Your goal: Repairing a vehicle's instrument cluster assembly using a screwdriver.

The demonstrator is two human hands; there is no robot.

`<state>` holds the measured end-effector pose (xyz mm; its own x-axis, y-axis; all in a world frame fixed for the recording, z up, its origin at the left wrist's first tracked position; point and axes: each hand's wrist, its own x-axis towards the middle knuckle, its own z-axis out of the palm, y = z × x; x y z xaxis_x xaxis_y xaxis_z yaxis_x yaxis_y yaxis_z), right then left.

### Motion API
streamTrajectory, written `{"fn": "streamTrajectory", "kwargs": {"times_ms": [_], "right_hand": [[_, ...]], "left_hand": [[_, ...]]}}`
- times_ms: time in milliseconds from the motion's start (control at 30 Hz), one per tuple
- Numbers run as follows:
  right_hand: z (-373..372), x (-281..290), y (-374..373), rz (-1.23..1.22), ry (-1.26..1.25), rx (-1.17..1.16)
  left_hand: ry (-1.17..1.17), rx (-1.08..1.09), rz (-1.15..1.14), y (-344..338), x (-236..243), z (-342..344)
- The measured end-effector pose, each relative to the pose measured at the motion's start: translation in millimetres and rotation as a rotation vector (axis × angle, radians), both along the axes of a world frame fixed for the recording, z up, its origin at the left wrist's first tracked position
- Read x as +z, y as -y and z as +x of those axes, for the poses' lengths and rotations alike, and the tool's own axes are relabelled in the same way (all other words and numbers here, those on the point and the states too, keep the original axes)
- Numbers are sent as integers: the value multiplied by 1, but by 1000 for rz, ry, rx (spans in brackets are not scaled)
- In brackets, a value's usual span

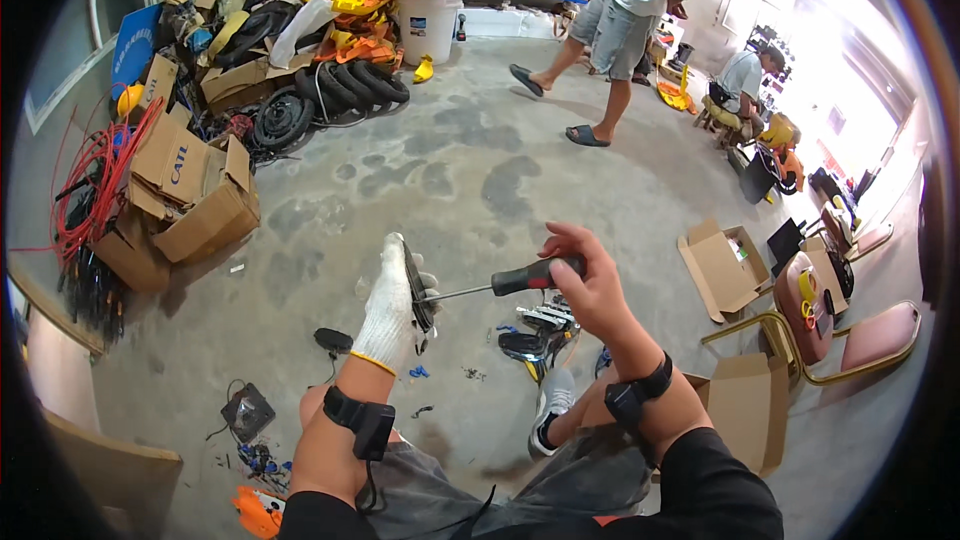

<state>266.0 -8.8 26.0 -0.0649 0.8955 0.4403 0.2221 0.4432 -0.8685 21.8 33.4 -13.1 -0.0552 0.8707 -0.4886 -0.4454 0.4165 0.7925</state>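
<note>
My left hand (386,292), in a white knit glove with a yellow cuff edge, is closed around a dark, narrow part (421,302) seen edge-on; its exact kind does not show. My bare right hand (592,288) grips the black-and-red handle of a screwdriver (520,279). Its metal shaft points left, and the tip meets the dark part near the gloved fingers. Whether it sits in a screw is too small to tell. On the floor beyond my right foot lie black and silver parts (530,342).
Cardboard boxes (205,202), tyres (350,90) and red cable (90,180) crowd the left. An open box (722,270) and pink chairs (880,340) stand right. One person (620,35) stands on the far floor; another (742,80) sits at far right. Small blue scraps (419,372) lie near me.
</note>
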Motion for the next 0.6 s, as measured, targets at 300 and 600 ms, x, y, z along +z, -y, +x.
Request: {"fn": "streamTrajectory", "kwargs": {"times_ms": [300,600], "right_hand": [[9,-15,-29,-540,312,-43],[19,-11,-28,-532,90,-1]], "left_hand": [[-12,31,11,-1,-8,-3],[-2,8,-4,-4,-7,-1]]}}
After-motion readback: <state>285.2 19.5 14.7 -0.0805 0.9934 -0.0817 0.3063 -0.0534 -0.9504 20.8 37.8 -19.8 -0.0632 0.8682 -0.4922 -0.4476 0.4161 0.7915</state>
